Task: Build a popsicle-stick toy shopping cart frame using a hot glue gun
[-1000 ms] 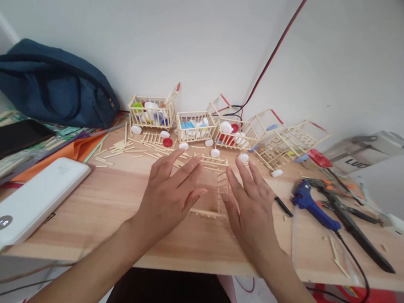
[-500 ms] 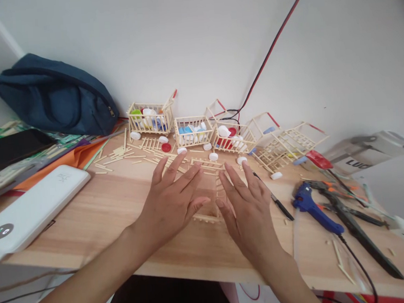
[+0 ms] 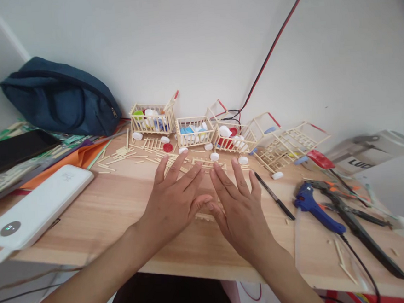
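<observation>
My left hand (image 3: pixel 173 195) and my right hand (image 3: pixel 240 204) hover palm down above the desk, fingers spread, with nothing in them. Their thumbs meet or nearly meet in the middle. Beneath them lies a flat frame of small wooden sticks (image 3: pixel 205 216), mostly hidden by my hands. Loose short sticks (image 3: pixel 121 153) are scattered beyond my left hand. Past my fingertips stand several miniature stick carts with white cap wheels, among them one cart (image 3: pixel 152 120) with bottle caps in it and another cart (image 3: pixel 194 131) beside it. A red cap (image 3: pixel 167 147) lies near them.
On the right are a black pen (image 3: pixel 274 196), a blue glue gun (image 3: pixel 318 210) and a black-handled tool (image 3: pixel 371 243). A white power bank (image 3: pixel 42 211), a phone (image 3: pixel 17 148) and a blue pouch (image 3: pixel 63 99) occupy the left. A cable (image 3: pixel 277 35) runs down the wall.
My right hand has moved left toward my left hand, so the thumbs come together and more of the frame is covered. The view has shifted slightly.
</observation>
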